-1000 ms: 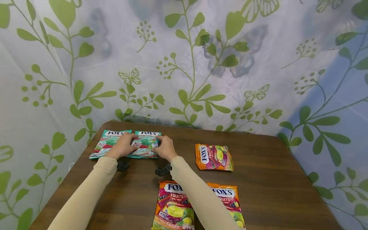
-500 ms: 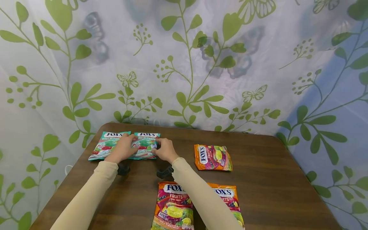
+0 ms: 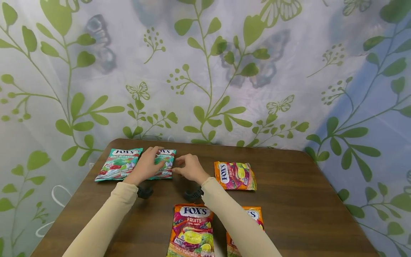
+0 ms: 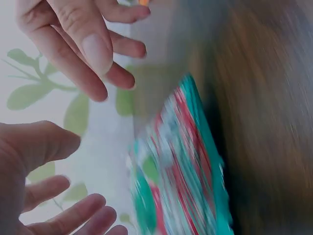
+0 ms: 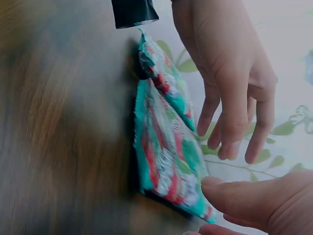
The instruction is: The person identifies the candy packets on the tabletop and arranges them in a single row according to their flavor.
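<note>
Two teal Fox's mint candy bags lie side by side at the table's back left: a left bag [image 3: 117, 165] and a right bag [image 3: 168, 165]. My left hand [image 3: 147, 167] hovers over the right bag, hiding its left part, with fingers spread and holding nothing. Just off that bag's right edge is my right hand [image 3: 192, 170], fingers loosely bent with nothing between them. In the left wrist view, a gap shows between my left hand [image 4: 54, 181] and the blurred mint bag [image 4: 181, 171]. The right wrist view has my right thumb [image 5: 244, 200] near the bag's edge.
An orange Fox's fruit candy bag [image 3: 236, 176] lies sideways at the back right. Two more stand nearer the front: one fruit bag [image 3: 192, 230], and another fruit bag [image 3: 254, 213] partly under my right forearm. A leaf-patterned curtain [image 3: 205, 71] hangs behind the brown table [image 3: 298, 207].
Both hands have come off the right mint bag. My right hand has drawn away to the right and my left hand has lifted. The head view has shifted slightly; the bags keep their places.
</note>
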Available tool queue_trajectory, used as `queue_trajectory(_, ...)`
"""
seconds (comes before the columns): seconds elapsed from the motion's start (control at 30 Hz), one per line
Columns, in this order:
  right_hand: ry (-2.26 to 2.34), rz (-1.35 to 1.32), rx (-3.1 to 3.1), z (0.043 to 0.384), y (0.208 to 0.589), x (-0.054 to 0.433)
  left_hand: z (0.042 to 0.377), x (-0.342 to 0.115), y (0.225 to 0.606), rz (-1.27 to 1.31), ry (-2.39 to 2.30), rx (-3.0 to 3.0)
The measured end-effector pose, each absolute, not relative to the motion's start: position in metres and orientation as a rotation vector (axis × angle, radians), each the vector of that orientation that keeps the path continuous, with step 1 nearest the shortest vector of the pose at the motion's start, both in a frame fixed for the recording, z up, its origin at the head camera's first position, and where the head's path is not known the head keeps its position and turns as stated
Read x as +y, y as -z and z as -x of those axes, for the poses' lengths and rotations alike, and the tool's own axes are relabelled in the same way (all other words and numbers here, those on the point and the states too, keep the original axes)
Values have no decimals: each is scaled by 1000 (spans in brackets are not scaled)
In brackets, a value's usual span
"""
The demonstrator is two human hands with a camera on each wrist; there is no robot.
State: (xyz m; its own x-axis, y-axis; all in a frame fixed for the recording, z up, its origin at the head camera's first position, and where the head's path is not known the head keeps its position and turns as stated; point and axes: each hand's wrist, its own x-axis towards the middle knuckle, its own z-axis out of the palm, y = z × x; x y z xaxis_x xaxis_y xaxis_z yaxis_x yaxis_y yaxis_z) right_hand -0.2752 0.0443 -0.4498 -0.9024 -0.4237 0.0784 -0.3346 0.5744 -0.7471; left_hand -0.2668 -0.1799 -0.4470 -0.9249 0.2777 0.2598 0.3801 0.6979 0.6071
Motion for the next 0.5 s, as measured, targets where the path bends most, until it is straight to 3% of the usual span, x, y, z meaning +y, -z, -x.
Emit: queue_trajectory(0.5, 1385, 626, 2775, 252, 430, 133, 265, -115, 440, 795, 1360, -2735)
